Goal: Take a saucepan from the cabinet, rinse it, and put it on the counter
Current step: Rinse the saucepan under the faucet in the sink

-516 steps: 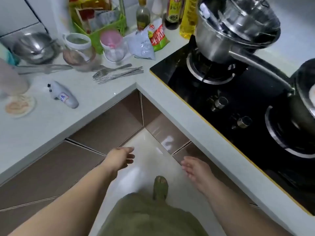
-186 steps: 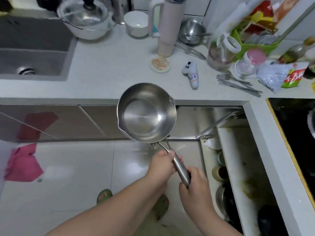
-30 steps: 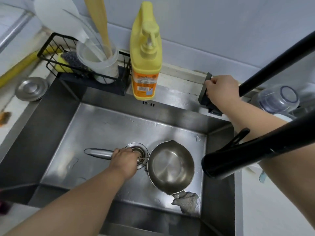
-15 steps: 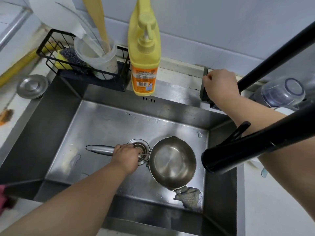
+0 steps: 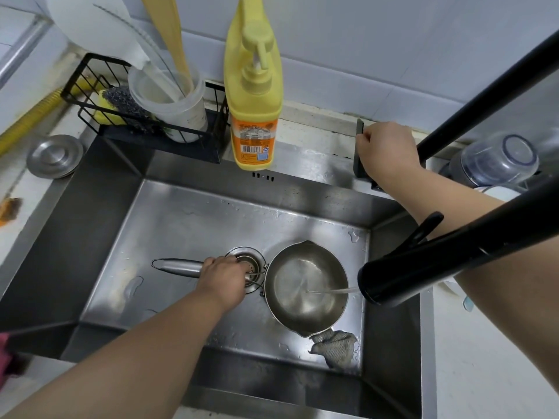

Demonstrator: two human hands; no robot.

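Observation:
A small steel saucepan sits low in the steel sink, right of the drain. My left hand is shut on its long handle, which points left. A thin stream of water runs from the black faucet spout into the pan. My right hand grips the black faucet control at the sink's back rim, right of the soap bottle.
A yellow soap bottle stands at the back rim. A black wire rack holds a scourer and a utensil cup. A grey cloth lies by the pan. A steel drain lid lies left; a clear jar is right.
Water has started running from the spout into the saucepan. The left hand still holds the handle and the right hand stays on the faucet control.

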